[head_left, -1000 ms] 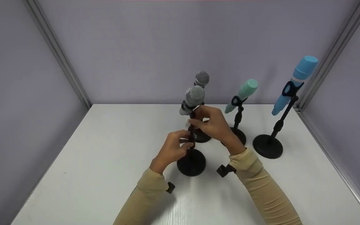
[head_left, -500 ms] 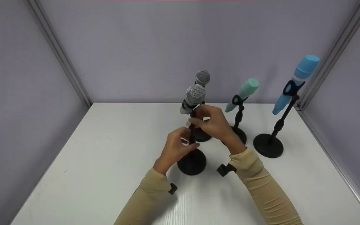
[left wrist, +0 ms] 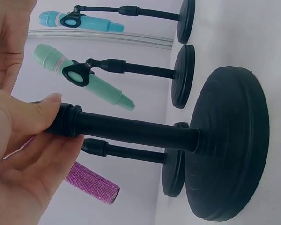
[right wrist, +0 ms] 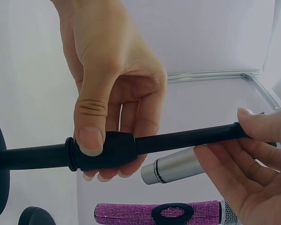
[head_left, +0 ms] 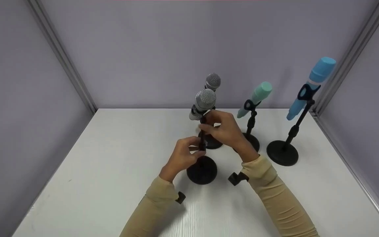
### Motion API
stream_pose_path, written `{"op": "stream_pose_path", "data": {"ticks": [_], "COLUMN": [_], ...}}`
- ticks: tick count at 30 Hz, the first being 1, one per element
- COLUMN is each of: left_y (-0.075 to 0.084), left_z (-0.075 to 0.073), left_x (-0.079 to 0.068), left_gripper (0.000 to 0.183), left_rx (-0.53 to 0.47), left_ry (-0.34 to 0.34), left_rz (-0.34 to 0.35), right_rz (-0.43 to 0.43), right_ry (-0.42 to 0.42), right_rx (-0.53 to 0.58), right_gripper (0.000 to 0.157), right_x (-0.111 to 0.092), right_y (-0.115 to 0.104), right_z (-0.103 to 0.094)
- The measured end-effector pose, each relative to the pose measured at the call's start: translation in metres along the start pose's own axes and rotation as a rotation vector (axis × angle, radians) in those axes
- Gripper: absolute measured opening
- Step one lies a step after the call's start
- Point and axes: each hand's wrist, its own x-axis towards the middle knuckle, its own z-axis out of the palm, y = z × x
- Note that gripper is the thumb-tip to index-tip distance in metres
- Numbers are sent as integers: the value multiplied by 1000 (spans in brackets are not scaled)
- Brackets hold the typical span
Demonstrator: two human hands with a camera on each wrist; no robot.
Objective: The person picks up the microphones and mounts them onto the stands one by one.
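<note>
A silver-headed microphone (head_left: 205,99) sits in the clip of a black desktop microphone stand (head_left: 202,171). My left hand (head_left: 181,156) grips the thick collar (right wrist: 114,151) midway up the pole, thumb on one side and fingers on the other. Higher up, just under the clip, my right hand (head_left: 224,130) pinches the thin upper rod (right wrist: 187,140) between thumb and fingers. In the right wrist view the silver handle (right wrist: 173,167) of the microphone shows behind the rod. The round base (left wrist: 229,143) rests on the white table.
Close behind stands another microphone (head_left: 213,81) with a magenta glittery handle (right wrist: 131,213). To the right are a mint-green microphone (head_left: 261,93) and a taller blue microphone (head_left: 321,70), each on a black stand. Grey panels wall in the white table (head_left: 110,164).
Half a second ago my left thumb swung outward from the collar; now it is back against it. My right hand and the stand stay in place.
</note>
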Motion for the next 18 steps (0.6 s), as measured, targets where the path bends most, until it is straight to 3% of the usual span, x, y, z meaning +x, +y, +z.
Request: {"op": "stream_pose_path", "data": {"ticks": [7, 18], "left_y": [2, -2], "left_z": [-2, 9], "left_x": [-1, -1], "left_gripper": [34, 33], "left_rx": [-1, 73], "left_ry": [-55, 106], "left_rz": [-34, 6], "right_rz": [13, 24], "right_ry": [1, -2], "right_rx": [5, 26], "right_gripper": [11, 11], "right_x": [-1, -2], "right_y": [0, 1], "right_z": [1, 0]}}
